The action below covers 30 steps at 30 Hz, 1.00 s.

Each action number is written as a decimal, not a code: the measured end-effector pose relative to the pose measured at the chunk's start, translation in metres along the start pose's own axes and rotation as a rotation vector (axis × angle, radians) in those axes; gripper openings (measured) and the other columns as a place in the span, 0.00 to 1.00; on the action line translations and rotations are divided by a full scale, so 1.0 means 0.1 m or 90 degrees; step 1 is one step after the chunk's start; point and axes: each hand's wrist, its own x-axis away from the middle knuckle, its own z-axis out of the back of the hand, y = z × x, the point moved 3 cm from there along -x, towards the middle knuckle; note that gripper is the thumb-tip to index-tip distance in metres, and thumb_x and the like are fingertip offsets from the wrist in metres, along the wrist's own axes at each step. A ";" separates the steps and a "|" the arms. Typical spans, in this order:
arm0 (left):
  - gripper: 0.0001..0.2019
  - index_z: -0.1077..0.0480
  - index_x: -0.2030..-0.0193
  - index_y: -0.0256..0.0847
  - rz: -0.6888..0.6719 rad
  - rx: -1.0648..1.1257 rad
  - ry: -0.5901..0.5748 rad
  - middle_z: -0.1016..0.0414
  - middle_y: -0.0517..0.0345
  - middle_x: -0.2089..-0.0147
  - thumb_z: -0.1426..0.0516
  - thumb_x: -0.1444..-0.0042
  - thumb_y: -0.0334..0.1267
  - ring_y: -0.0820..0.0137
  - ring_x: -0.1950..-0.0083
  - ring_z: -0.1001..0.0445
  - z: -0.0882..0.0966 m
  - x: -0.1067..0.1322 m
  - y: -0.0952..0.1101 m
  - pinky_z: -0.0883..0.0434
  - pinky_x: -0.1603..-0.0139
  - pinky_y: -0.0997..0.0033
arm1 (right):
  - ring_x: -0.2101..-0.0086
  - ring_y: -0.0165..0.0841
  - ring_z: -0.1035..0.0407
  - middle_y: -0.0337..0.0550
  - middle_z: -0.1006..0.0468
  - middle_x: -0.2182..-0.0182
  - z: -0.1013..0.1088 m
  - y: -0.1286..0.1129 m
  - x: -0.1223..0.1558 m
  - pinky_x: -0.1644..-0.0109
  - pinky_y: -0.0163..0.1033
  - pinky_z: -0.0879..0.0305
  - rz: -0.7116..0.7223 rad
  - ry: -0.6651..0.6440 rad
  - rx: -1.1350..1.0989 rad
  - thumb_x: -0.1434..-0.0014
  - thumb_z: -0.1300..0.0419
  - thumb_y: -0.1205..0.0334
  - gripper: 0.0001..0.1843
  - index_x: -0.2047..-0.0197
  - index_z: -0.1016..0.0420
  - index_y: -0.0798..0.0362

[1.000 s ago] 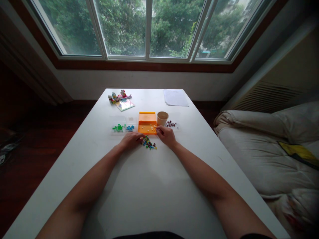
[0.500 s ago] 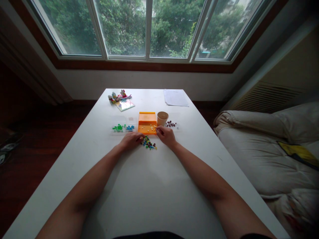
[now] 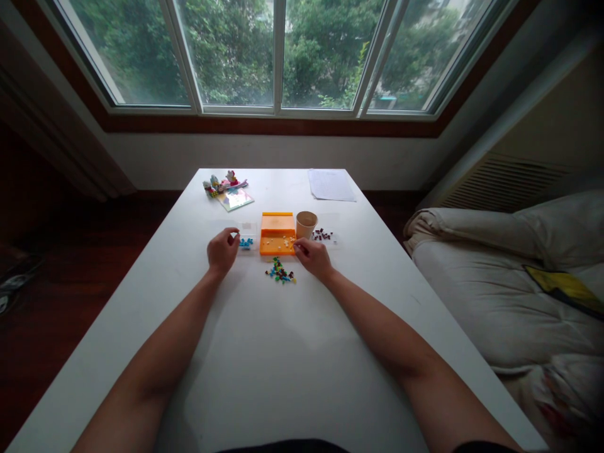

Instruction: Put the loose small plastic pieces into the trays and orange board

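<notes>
A small heap of mixed coloured beads lies on the white table in front of an orange tray holding pale beads. My left hand hovers over the clear box left of the tray, covering the green beads, its fingers pinched beside the blue beads. What it pinches is too small to make out. My right hand rests at the tray's front right corner, fingers curled in a pinch near the heap.
A paper cup stands right of the tray, with dark red beads beside it. Small toy figures and a shiny card sit at the far left, a paper sheet at the far right. A padded sofa borders the table's right side.
My left hand has moved left from the bead heap to the clear box and now covers the green beads. My right hand has hardly moved.
</notes>
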 end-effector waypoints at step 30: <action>0.15 0.25 0.47 0.48 -0.426 -0.015 -0.270 0.25 0.52 0.54 0.48 0.34 0.34 0.64 0.54 0.29 -0.31 0.33 0.63 0.32 0.53 0.65 | 0.77 0.28 0.37 0.36 0.29 0.78 -0.05 -0.02 0.00 0.69 0.33 0.44 -0.004 -0.005 0.006 0.35 0.44 0.58 0.10 0.63 0.24 0.52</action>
